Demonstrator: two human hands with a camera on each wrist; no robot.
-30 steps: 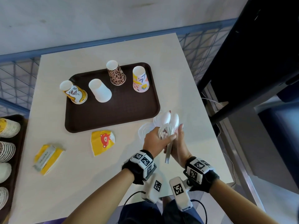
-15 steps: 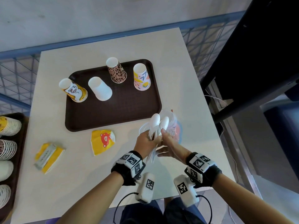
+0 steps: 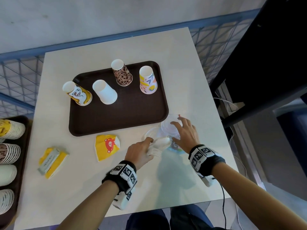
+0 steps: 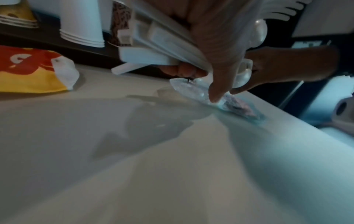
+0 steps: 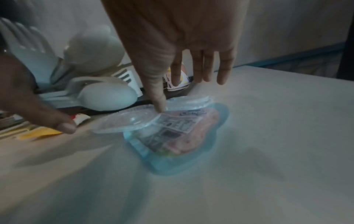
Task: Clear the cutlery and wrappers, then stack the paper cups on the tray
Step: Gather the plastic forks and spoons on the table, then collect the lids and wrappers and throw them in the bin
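Note:
My left hand [image 3: 149, 144] grips a bundle of white plastic cutlery [image 3: 159, 143], forks and spoons [image 4: 157, 45], low over the table just right of the tray's near corner. My right hand [image 3: 180, 128] hovers with straight fingers over two clear plastic lids [image 3: 167, 125]. Its thumb touches one lid [image 5: 124, 122], which lies on a blue wrapper [image 5: 184, 136]. Several paper cups stand upside down on the brown tray [image 3: 116, 117]: a yellow cartoon one [image 3: 78, 94], a white one [image 3: 104, 92], a leopard one [image 3: 122, 74] and a pastel one [image 3: 147, 80].
A yellow bear wrapper [image 3: 108, 145] and a yellow wrapper with a grey packet [image 3: 53, 161] lie on the table near the tray's front. Stacks of cups [image 3: 10, 146] lie on a second tray at the far left. The table's right edge is close to my right hand.
Both hands held the cutlery upright together. The right hand let go and moved onto the clear lids, and the left hand lowered the cutlery toward the table.

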